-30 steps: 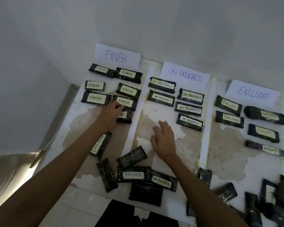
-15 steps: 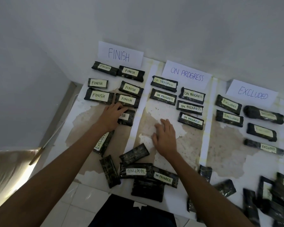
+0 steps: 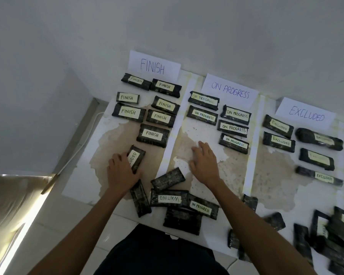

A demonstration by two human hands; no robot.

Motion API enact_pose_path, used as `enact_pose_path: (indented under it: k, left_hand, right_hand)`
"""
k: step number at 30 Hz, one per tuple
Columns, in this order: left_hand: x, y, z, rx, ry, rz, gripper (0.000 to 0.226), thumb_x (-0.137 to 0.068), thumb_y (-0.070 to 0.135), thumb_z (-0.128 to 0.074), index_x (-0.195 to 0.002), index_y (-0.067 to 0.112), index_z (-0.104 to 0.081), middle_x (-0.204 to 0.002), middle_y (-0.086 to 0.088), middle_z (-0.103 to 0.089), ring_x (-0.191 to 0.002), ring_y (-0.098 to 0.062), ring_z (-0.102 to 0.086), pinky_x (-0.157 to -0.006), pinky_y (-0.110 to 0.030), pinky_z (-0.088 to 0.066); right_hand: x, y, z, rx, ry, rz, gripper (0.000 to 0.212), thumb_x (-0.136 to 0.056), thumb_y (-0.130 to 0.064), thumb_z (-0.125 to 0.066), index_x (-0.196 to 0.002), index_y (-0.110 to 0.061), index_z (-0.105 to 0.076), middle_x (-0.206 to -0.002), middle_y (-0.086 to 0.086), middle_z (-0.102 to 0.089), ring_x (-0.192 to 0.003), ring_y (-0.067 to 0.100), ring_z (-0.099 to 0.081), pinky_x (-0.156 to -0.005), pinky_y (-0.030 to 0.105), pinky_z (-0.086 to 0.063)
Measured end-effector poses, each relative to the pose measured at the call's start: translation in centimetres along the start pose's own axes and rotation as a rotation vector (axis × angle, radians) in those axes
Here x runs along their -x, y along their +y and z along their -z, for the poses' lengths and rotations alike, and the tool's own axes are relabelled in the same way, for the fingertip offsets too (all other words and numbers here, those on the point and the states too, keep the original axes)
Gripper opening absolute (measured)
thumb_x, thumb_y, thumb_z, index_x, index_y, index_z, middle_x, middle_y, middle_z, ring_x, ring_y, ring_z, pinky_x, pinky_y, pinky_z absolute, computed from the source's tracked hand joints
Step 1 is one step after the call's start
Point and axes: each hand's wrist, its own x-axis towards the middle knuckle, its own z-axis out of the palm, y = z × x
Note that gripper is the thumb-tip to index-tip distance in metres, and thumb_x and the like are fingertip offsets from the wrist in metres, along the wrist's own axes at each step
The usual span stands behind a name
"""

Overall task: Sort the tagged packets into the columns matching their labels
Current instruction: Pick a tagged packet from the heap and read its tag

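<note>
1. The EXCLUDED packet [image 3: 136,155] lies at lower left of the frame, at the bottom of the FINISH column. It is turned almost lengthwise, and this is the wrong column for its tag.
2. One second ago the left hand [image 3: 122,172] was on the lowest FINISH packet [image 3: 152,135]. Now that packet lies free under the other FINISH packets. The left hand has come down and holds the near end of the EXCLUDED packet, with its fingers curled along the left edge.
3. The right hand [image 3: 204,164] has not changed. It rests flat on the white sheet [image 3: 222,175] at the frame centre, fingers straight and a little spread, and holds nothing.
4. In my judgement the FINISH packet is now placed. The next packet must go far right, under the EXCLUDED sign [image 3: 306,115].
5. The packets are flat, long rectangles in dark, wrinkled, slightly shiny wrap. Most carry a pale paper tag with handwriting, but some in the near pile show no tag. The sheet is white with brownish patches where the top layer looks peeled.
</note>
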Motion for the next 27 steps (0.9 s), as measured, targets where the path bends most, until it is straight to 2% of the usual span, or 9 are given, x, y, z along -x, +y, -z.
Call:
enact_pose_path:
  k: [2,4,6,8,14,18,21,27]
  left_hand:
    - [0.4,-0.2,-0.1,0.038,-0.034,-0.002,0.069,-0.066,0.032,-0.075,-0.122,0.004,-0.045,-0.113,-0.020,-0.046,-0.101,-0.036,-0.044,-0.079,-0.045,-0.044]
    - [0.3,0.2,0.7,0.097,-0.059,-0.034,0.065,-0.066,0.026,-0.074,-0.122,0.005,-0.048,-0.110,-0.018,-0.048,-0.101,-0.034,-0.046,-0.078,-0.044,-0.047]
    - [0.3,1.3,1.8,0.144,-0.056,-0.096,0.062,-0.067,0.026,-0.072,-0.123,0.008,-0.049,-0.108,-0.015,-0.048,-0.103,-0.031,-0.047,-0.078,-0.042,-0.049]
    - [0.6,3.0,2.7,0.158,-0.029,-0.211,0.060,-0.069,0.024,-0.070,-0.124,0.010,-0.049,-0.109,-0.012,-0.048,-0.103,-0.029,-0.046,-0.077,-0.039,-0.048]
    - [2.3,9.4,2.7,0.095,-0.009,-0.546,0.064,-0.068,0.025,-0.071,-0.125,0.006,-0.051,-0.109,-0.011,-0.053,-0.096,-0.027,-0.050,-0.078,-0.037,-0.048]
    - [3.5,14.6,1.0,0.067,-0.100,-0.665,0.067,-0.063,0.031,-0.059,-0.125,0.008,-0.052,-0.112,-0.009,-0.054,-0.093,-0.028,-0.051,-0.074,-0.038,-0.049]
    - [4.3,18.5,-0.8,0.045,-0.161,-0.734,0.069,-0.062,0.033,-0.054,-0.127,0.008,-0.050,-0.116,-0.009,-0.054,-0.095,-0.029,-0.051,-0.077,-0.040,-0.047]
    - [5.4,27.2,-4.4,0.025,-0.229,-0.834,0.067,-0.069,0.019,-0.066,-0.133,0.017,-0.045,-0.127,-0.003,-0.050,-0.109,-0.025,-0.046,-0.087,-0.039,-0.042]
  right_hand:
    - [0.2,0.1,0.1,0.006,-0.015,0.026,0.045,-0.089,-0.022,-0.050,-0.132,-0.010,-0.044,-0.149,0.020,-0.031,-0.140,0.038,-0.022,-0.112,0.051,-0.027]
    - [0.4,0.3,0.7,-0.038,-0.026,0.047,0.044,-0.089,-0.021,-0.053,-0.131,-0.009,-0.047,-0.145,0.020,-0.035,-0.137,0.038,-0.029,-0.109,0.051,-0.032]
    - [0.8,0.6,1.7,-0.149,-0.015,0.041,0.042,-0.089,-0.021,-0.054,-0.128,-0.006,-0.052,-0.134,0.018,-0.047,-0.123,0.035,-0.045,-0.101,0.045,-0.040]
    - [1.7,1.0,2.7,-0.229,0.007,0.037,0.042,-0.087,-0.023,-0.051,-0.125,-0.005,-0.055,-0.124,0.014,-0.053,-0.111,0.031,-0.053,-0.093,0.038,-0.044]
    - [5.9,4.6,5.2,-0.306,0.117,0.005,0.034,-0.087,-0.013,-0.055,-0.120,-0.010,-0.057,-0.122,0.010,-0.055,-0.109,0.028,-0.054,-0.092,0.040,-0.045]
    - [8.8,8.4,6.7,-0.300,0.197,-0.031,0.031,-0.084,-0.011,-0.057,-0.114,-0.008,-0.061,-0.116,0.011,-0.059,-0.104,0.028,-0.057,-0.088,0.036,-0.046]
    - [10.8,11.6,7.7,-0.298,0.227,-0.109,0.029,-0.083,-0.009,-0.058,-0.113,-0.010,-0.061,-0.115,0.009,-0.060,-0.102,0.028,-0.057,-0.088,0.038,-0.046]
    - [14.1,18.2,9.0,-0.264,0.198,-0.229,0.031,-0.082,-0.014,-0.055,-0.111,-0.008,-0.061,-0.113,0.011,-0.060,-0.099,0.030,-0.058,-0.086,0.039,-0.048]
